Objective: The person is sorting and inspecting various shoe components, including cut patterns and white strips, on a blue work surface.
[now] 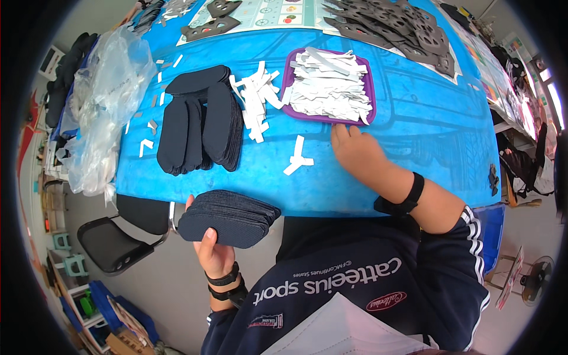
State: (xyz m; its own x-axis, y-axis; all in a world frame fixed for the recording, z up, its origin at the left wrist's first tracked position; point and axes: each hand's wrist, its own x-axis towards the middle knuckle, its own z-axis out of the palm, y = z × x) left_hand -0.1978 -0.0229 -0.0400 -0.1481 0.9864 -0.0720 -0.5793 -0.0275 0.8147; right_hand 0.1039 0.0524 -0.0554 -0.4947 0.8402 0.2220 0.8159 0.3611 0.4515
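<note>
- The left hand (216, 257) is grasping a stack of dark oblong pads (228, 218), the thumb pressing on its near side toward the left end and a fingertip showing beyond its far left end; the other fingers are hiding behind the pads.
- The held stack is sitting just off the near edge of the blue table cover (266, 183), its layers fanning slightly and its right end reaching well past the grip.
- The right hand (361, 151) is reaching over the table, its bent fingertips meeting the near rim of a purple tray (372, 94); whether they are pinching the rim, holding a strip or only resting there, one cannot tell.
- White strips (328, 89) are filling the tray in a heap, lying just beyond the right fingertips.
- More pads are standing in piles (222, 127) beyond the left hand, well apart from its fingers, one pile lying crosswise at the far side.
- Loose white strips (257, 94) are lying scattered between those piles and the tray, while a small cluster (300, 160) is resting to the left of the right hand.
- A clear plastic bag (109, 106) is draping over the table's left side.
</note>
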